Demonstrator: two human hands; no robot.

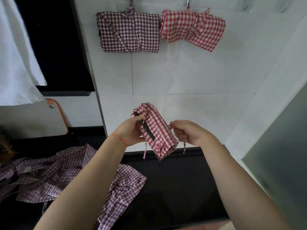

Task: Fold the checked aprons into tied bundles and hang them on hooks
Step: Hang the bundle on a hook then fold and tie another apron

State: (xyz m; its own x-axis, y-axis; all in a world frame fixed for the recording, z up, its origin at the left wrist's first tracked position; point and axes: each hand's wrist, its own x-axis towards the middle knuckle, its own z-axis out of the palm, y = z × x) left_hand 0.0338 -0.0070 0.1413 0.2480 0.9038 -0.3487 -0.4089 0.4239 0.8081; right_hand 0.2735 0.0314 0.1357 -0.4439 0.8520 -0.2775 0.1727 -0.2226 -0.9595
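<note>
The folded red checked apron (155, 132) is held up in the air in front of the white tiled wall (191, 77), tilted, above the dark worktop (174, 188). The left hand (131, 132) grips its left side, fingers curled round the fabric and thumb on the front near a black strip. The right hand (187, 133), just right of the apron, pinches a thin tie string (184, 147) in curled fingers (the loose end dangles below the fist). Another string end hangs from the apron's lower left edge.

Above the apron, two finished bundles hang on the wall: a dark purple checked bundle (128, 31) up and to the left, and a red checked bundle (192, 27) up and to the right, the two touching at their edges. Below and left of the apron, a crumpled purple checked apron (49, 176) lies spread on the worktop. Further left, a white board with an orange rim (33, 120) leans against the wall, and white cloth (15, 55) hangs above it.
</note>
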